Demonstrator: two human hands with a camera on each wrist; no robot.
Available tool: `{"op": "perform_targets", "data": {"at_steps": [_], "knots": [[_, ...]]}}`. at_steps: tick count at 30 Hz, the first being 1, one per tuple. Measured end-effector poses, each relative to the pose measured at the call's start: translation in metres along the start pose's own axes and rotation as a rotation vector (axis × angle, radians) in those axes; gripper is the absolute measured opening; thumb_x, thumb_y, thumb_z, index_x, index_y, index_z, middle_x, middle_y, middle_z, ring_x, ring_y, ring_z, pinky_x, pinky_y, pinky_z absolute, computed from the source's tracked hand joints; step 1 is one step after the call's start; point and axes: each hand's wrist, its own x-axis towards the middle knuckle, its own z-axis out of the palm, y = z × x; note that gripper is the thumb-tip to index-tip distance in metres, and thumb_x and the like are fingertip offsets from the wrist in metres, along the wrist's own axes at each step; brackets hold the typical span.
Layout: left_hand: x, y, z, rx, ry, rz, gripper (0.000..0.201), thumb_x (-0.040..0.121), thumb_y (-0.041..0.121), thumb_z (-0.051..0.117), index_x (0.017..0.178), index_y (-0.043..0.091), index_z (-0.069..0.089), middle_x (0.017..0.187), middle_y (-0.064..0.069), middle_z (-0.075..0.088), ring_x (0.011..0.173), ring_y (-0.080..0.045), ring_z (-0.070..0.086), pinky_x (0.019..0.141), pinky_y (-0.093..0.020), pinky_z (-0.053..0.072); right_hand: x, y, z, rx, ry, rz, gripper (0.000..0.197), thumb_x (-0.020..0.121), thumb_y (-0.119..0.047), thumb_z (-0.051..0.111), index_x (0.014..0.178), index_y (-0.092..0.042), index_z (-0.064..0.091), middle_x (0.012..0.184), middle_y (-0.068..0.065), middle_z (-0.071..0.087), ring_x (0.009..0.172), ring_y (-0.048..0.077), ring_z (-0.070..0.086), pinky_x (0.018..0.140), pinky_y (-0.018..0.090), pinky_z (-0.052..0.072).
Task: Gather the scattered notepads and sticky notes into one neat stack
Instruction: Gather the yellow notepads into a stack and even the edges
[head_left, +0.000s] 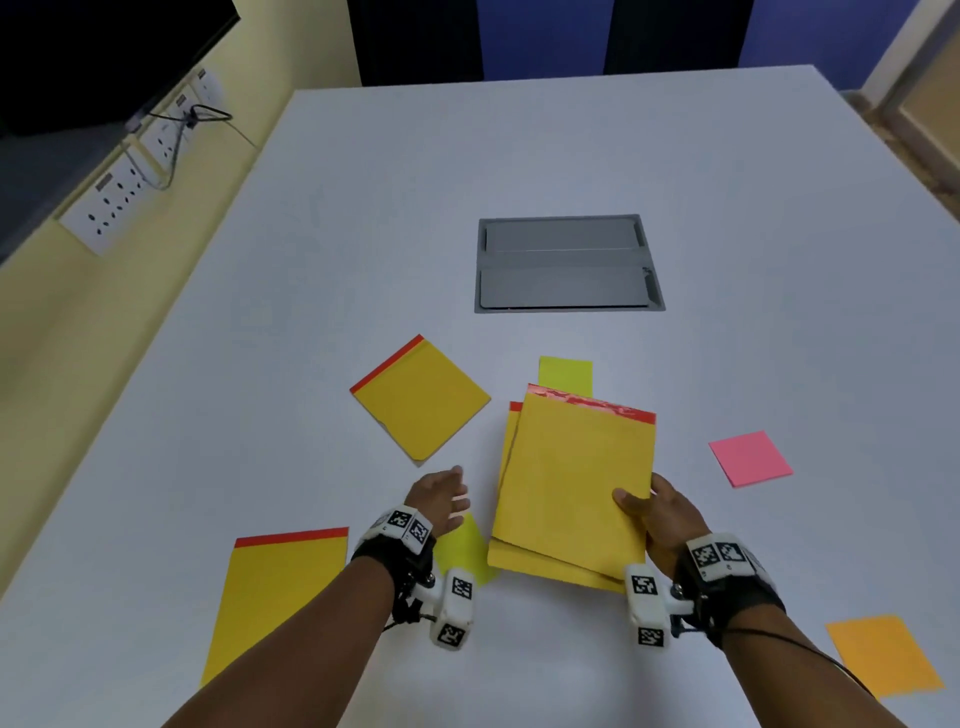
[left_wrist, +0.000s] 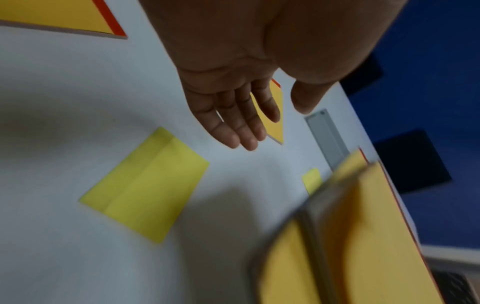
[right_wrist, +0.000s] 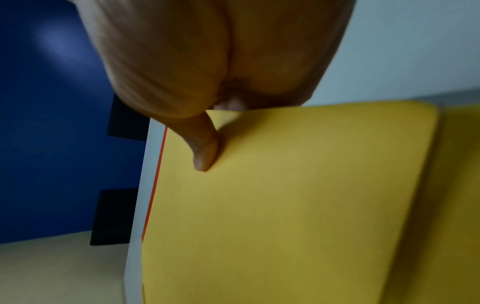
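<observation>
Yellow notepads (head_left: 571, 488): two, maybe three, stacked mid-table, right hand (head_left: 660, 514) pinching the top one's near corner. Left hand (head_left: 441, 499) spread, empty, beside them. Left to gather: tilted pad (head_left: 421, 397), near-left pad (head_left: 280, 597), pink (head_left: 750, 458), orange (head_left: 883, 654), lime (head_left: 566, 375) stickies.

Soft, even light falls from above on the white table (head_left: 519, 156); its edges bow outward in the head view. Both wrist views are dim. The notepads (left_wrist: 363, 236) nearest the left wrist camera smear out of focus, casting a broad shadow.
</observation>
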Motion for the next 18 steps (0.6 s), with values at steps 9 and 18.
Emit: {"op": "perform_targets", "data": {"at_steps": [9, 18], "knots": [[0.090, 0.029, -0.081, 0.222, 0.357, -0.036, 0.033, 0.090, 0.032, 0.056, 0.063, 0.014, 0.048, 0.083, -0.014, 0.061, 0.083, -0.025, 0.053, 0.081, -0.031, 0.045, 0.027, 0.006, 0.005, 0.073, 0.059, 0.024, 0.069, 0.064, -0.037, 0.078, 0.127, -0.023, 0.053, 0.119, 0.007, 0.067, 0.106, 0.036, 0.064, 0.097, 0.058, 0.048], [0.138, 0.051, -0.077, 0.527, 0.479, -0.222, 0.122, 0.051, 0.084, 0.054, 0.138, 0.001, 0.034, 0.137, -0.023, 0.047, 0.122, -0.039, 0.051, 0.103, -0.047, 0.042, 0.050, -0.003, 0.025, 0.128, 0.066, 0.042, 0.053, 0.067, -0.040, 0.081, 0.114, -0.030, 0.058, 0.121, 0.006, 0.067, 0.108, 0.034, 0.064, 0.099, 0.055, 0.047]]}}
